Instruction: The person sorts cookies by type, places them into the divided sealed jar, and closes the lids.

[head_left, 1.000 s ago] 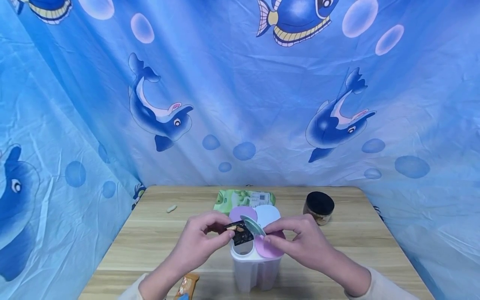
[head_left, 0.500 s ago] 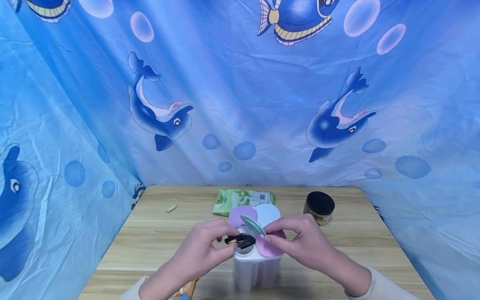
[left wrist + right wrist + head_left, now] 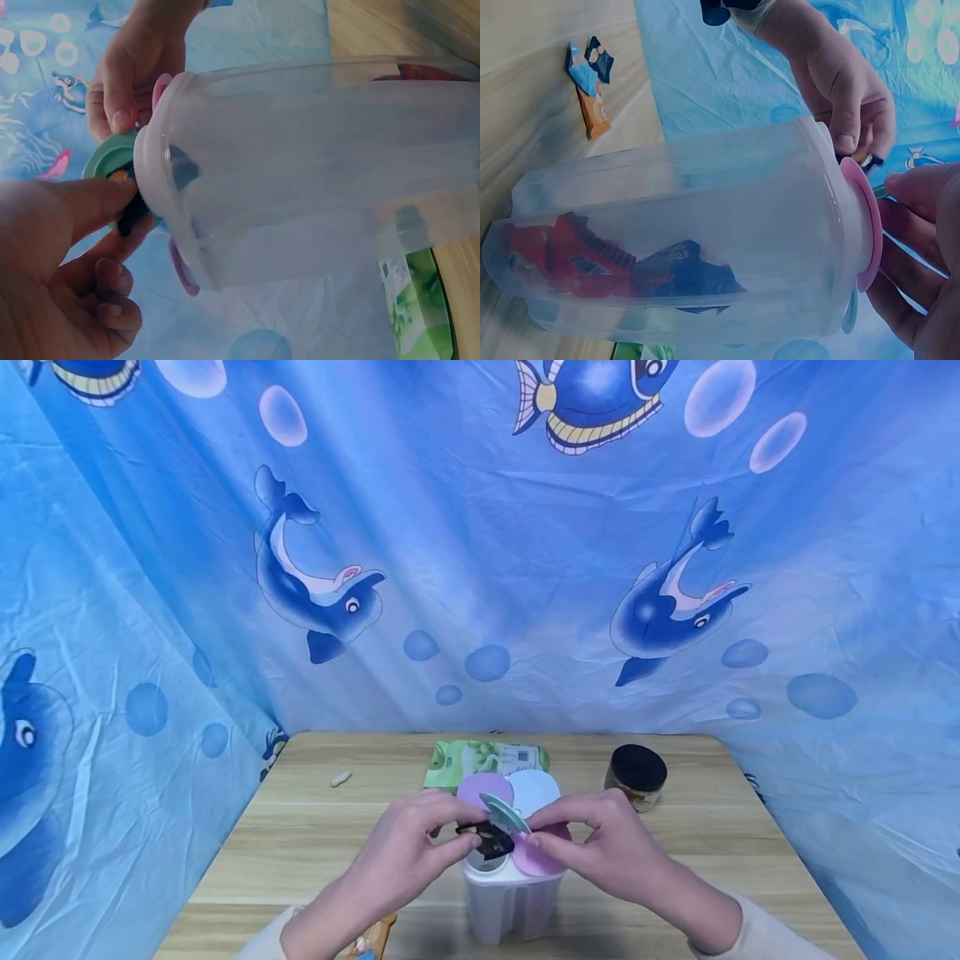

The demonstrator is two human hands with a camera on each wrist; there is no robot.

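Observation:
My left hand (image 3: 412, 842) pinches a small black snack packet (image 3: 493, 843) between thumb and forefinger, right over the uncovered round opening of a translucent plastic container (image 3: 513, 906). With thumb and forefinger, my right hand (image 3: 611, 839) holds up the tilted green lid (image 3: 501, 812) of that opening. Two purple-pink lids (image 3: 540, 856) and a pale blue lid (image 3: 536, 789) lie on the container's other compartments. Through its wall, the right wrist view shows red packets (image 3: 592, 259) and a dark blue packet (image 3: 686, 274) inside.
Behind the container lies a green bag (image 3: 468, 760). A black-capped jar (image 3: 636, 777) stands at the back right, and a small pale piece (image 3: 341, 778) lies at the back left. Near the left forearm are an orange packet (image 3: 592, 112) and small blue and black ones.
The black packet has come down toward the opening and turned from facing up to a crumpled slant. My left hand has shifted slightly right; my right hand and the green lid stay put.

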